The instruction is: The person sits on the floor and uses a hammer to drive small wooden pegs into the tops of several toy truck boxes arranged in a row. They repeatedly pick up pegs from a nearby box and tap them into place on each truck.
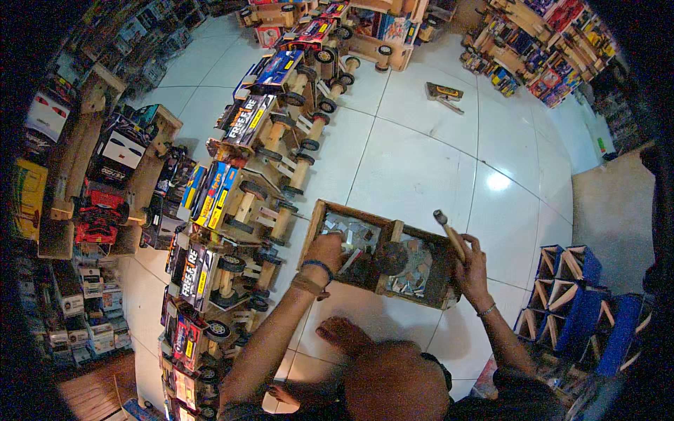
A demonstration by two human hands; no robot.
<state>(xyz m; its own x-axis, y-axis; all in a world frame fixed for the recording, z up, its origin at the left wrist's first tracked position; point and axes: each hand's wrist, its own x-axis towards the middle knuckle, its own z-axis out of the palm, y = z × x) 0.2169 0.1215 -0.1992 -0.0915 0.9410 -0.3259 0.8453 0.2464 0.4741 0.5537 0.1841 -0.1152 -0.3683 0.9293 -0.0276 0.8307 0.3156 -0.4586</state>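
A wooden box (319,208) with a divider (395,231) sits on the floor in front of me. Small silvery flat pieces (361,233) lie in its left compartment, and more small pieces (415,270) fill part of the right one. A dark round lump (391,258) rests near the divider. My left hand (324,251) is over the left compartment with curled fingers; what they pinch is hidden. At the box's right end my right hand (472,272) is closed around the wooden handle of a hammer (451,235), its head pointing up and away.
A long row of toy trucks (242,123) on wooden wheels runs along my left. More toy vehicles (112,151) stand farther left. A yellow-and-black tool (444,92) lies on the tiles ahead. Blue truck bodies (562,295) are stacked at right. My foot (344,333) is near the box.
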